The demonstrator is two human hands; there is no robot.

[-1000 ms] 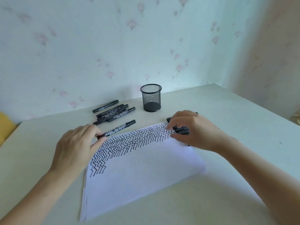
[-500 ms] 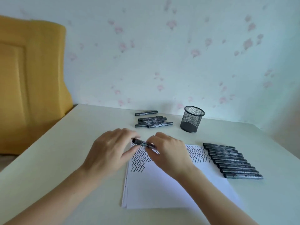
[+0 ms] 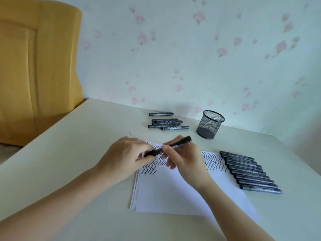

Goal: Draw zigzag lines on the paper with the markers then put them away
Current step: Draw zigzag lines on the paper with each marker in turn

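Paper (image 3: 182, 193) lies centre-low on the table (image 3: 69, 153), bare tabletop to its left and below. Row of markers (image 3: 250, 173) touches the paper's right edge; loose markers (image 3: 166, 123) and mesh cup (image 3: 210, 124) sit near the far table edge. Left hand (image 3: 126, 157) and right hand (image 3: 184, 159) meet over the zigzags, both pinching one marker (image 3: 170, 146), its right end tilted up.
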